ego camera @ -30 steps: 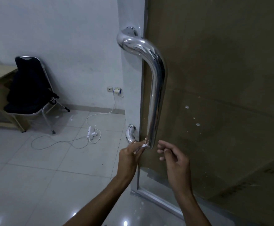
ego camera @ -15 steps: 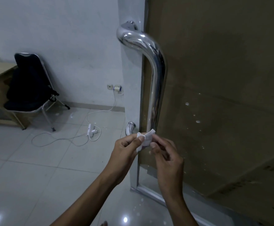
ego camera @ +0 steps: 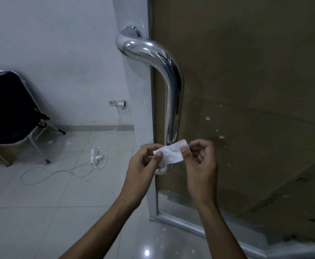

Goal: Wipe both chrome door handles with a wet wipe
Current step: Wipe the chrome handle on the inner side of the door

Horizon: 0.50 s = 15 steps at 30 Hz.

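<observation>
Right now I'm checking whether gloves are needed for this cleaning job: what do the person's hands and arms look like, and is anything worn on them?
Both are bare. The left hand and right hand wear no gloves, and no rings, watch or bands show. Both forearms are uncovered to the frame's bottom edge; no sleeve is visible.

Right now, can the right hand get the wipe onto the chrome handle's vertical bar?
Probably yes. The right hand pinches the wet wipe just in front of the chrome handle, nothing between them. But the left hand pinches the other end and would likely have to let go.

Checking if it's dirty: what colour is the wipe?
White, seen in the head view: wipe.
</observation>
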Each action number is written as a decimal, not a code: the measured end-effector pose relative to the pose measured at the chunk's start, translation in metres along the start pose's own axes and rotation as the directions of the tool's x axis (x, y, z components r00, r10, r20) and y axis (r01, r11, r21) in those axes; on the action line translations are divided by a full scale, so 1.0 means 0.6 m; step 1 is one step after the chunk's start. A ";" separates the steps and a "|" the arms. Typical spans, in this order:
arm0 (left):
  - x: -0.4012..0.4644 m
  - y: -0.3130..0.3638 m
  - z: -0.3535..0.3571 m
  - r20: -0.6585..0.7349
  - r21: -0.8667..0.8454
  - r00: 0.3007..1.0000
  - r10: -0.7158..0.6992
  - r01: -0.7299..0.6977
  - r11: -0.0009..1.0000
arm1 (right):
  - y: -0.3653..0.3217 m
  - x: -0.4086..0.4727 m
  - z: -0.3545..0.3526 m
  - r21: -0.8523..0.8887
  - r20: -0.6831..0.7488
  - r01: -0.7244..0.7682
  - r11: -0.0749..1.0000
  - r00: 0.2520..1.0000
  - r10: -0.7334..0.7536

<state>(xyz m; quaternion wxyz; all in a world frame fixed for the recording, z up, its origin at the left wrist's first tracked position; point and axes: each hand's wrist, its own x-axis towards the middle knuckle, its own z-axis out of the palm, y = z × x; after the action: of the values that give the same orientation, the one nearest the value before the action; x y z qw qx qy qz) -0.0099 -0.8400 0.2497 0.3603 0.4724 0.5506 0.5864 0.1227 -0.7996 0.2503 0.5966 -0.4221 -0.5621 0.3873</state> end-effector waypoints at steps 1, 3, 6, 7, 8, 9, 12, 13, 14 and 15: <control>0.006 0.000 -0.001 -0.022 0.033 0.999 0.028 -0.027 0.999 | -0.001 0.007 0.004 -0.021 -0.025 0.022 1.000 0.999 -0.022; 0.018 -0.002 -0.005 -0.042 0.081 0.996 0.083 -0.080 0.993 | -0.002 0.019 0.017 -0.067 -0.073 0.071 0.995 0.994 -0.076; 0.031 -0.003 -0.008 -0.061 0.095 0.986 0.158 -0.152 0.984 | 0.000 0.021 0.038 -0.039 -0.124 0.046 0.998 0.991 -0.051; 0.037 -0.003 -0.010 -0.066 0.095 0.984 0.168 -0.162 0.982 | 0.002 0.016 0.046 -0.024 -0.128 0.021 0.999 0.992 -0.024; 0.041 -0.003 -0.011 -0.071 0.087 0.984 0.165 -0.159 0.983 | 0.004 0.009 0.051 -0.014 -0.122 -0.002 1.000 0.993 0.000; 0.045 -0.002 -0.011 -0.076 0.072 0.984 0.161 -0.155 0.985 | 0.007 0.002 0.055 -0.013 -0.112 -0.013 1.000 0.994 0.011; 0.060 0.002 -0.014 -0.057 0.085 0.983 0.177 -0.172 0.981 | 0.014 -0.016 0.070 -0.159 -0.021 0.015 0.987 1.000 -0.018; 0.063 0.003 -0.014 -0.040 0.091 0.982 0.182 -0.178 0.980 | 0.018 -0.019 0.075 -0.210 0.023 0.017 0.977 1.000 -0.013; 0.065 0.006 -0.014 -0.027 0.090 0.982 0.188 -0.185 0.979 | 0.021 -0.021 0.080 -0.226 0.051 -0.003 0.974 0.999 0.015; 0.068 0.008 -0.017 -0.013 0.088 0.979 0.203 -0.201 0.976 | 0.025 -0.020 0.085 -0.214 0.062 -0.040 0.976 0.997 0.054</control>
<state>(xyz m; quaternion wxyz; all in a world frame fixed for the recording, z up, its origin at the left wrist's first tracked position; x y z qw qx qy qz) -0.0309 -0.8053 0.2613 0.2720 0.5344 0.5286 0.6008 0.0713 -0.8023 0.2328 0.5191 -0.4833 -0.6102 0.3530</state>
